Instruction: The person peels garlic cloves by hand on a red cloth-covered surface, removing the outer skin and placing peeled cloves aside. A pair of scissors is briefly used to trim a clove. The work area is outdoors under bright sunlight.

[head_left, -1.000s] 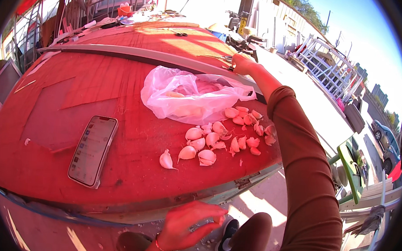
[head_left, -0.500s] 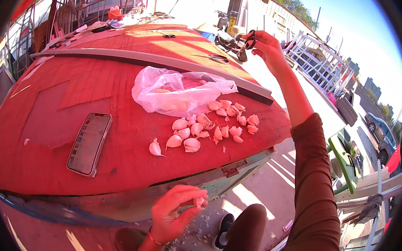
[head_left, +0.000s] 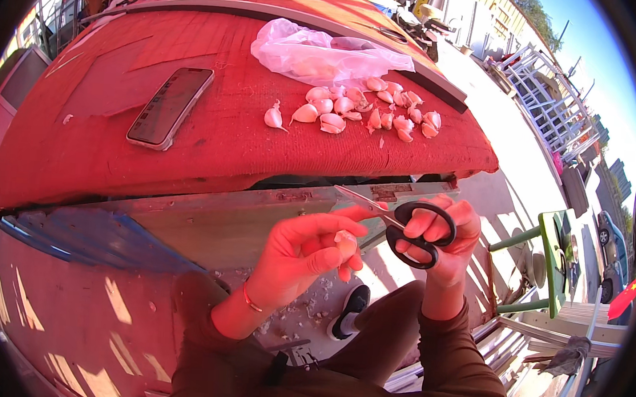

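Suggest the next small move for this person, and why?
Perhaps bring the scissors to the garlic clove: the left hand pinches the clove, the right hand holds the scissors close by, and their tips point past the clove, not at it.

The bench [head_left: 219, 149] is strong red with fine streaks like wood grain, carrying a grey bar [head_left: 441, 88], a translucent pinkish-white bag [head_left: 298, 52], pale pink-white garlic cloves [head_left: 305, 113] and a phone [head_left: 169, 108] with a dark grey screen and paler rim. The scissors [head_left: 453, 228] have black handles and silvery blades, beside a whitish clove [head_left: 345, 245] and dark brown sleeves [head_left: 443, 352]. Pale bands of light stripe the pinkish floor [head_left: 71, 307], with a black-and-white shoe [head_left: 356, 301], a green stool [head_left: 551, 264] and a white frame [head_left: 549, 103].
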Demonstrator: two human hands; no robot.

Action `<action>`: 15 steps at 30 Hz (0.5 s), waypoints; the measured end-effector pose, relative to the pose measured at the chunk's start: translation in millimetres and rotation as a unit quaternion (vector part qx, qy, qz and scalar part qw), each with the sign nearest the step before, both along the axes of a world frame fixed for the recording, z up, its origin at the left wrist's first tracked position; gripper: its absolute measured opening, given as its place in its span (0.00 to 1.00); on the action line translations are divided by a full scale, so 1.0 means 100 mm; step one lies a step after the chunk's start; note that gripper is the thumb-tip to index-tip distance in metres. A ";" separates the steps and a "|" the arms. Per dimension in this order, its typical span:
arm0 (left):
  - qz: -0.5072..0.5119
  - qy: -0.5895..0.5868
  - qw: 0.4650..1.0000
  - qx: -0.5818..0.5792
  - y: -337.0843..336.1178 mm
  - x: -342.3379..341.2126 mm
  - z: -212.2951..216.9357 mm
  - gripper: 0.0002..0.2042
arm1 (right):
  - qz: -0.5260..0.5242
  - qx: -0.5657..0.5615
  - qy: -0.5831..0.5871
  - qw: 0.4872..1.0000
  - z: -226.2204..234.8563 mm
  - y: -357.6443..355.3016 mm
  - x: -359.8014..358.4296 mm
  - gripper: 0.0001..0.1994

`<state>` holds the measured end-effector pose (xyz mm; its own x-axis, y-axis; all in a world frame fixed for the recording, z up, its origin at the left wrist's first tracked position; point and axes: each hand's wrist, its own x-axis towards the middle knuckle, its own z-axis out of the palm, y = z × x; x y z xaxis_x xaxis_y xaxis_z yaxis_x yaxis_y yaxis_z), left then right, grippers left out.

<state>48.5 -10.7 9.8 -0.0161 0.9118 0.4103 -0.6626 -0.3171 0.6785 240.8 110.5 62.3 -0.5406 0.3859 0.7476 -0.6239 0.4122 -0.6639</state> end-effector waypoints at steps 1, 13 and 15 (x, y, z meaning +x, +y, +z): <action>0.003 -0.001 1.000 -0.001 -0.03 0.00 0.01 0.13 | 0.036 -0.006 -0.002 0.999 -0.05 -0.02 -0.05 0.11; 0.138 0.152 0.976 -0.066 -0.12 -0.20 0.16 0.12 | 0.145 -0.234 -0.198 0.941 -0.37 0.09 -0.25 0.14; 0.110 0.181 0.976 -0.057 -0.11 -0.20 0.09 0.14 | 0.188 -0.247 -0.249 0.917 -0.46 0.15 -0.24 0.18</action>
